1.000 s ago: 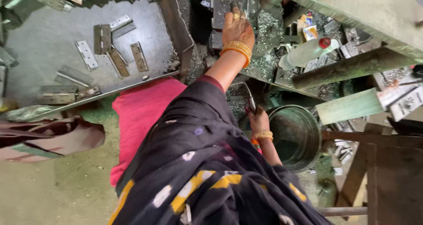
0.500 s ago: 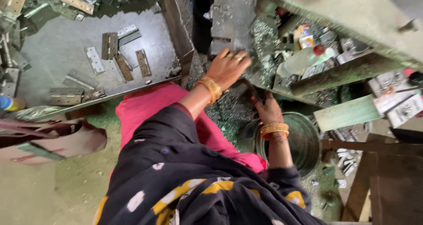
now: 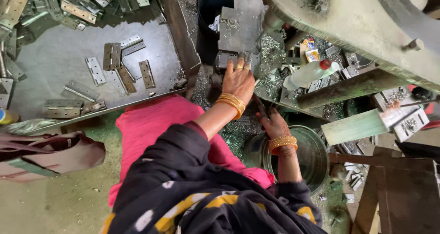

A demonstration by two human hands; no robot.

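Observation:
My left hand (image 3: 238, 80), with gold bangles at the wrist, lies on the grey metal fixture (image 3: 238, 28) of a press. Its fingertips rest on a small metal piece (image 3: 231, 59) at the fixture's near edge; a grip on the piece is hidden. My right hand (image 3: 275, 124), also bangled, hovers over the rim of a round steel pail (image 3: 316, 156). Its fingers curl around a thin dark tool (image 3: 260, 106) that points toward the fixture. Metal shavings (image 3: 270, 51) cover the bed around both hands.
A large metal tray (image 3: 59, 64) on the left holds several flat hinges (image 3: 112, 55), with more heaped at its far edge. A white plastic bottle with a red cap (image 3: 307, 73) lies right of the fixture. The press frame (image 3: 366, 28) overhangs the top right. Wooden pieces (image 3: 389, 193) stand at right.
My left hand drew back from the fixture, then went forward onto its near edge again. My right hand rose from beside the pail toward the fixture.

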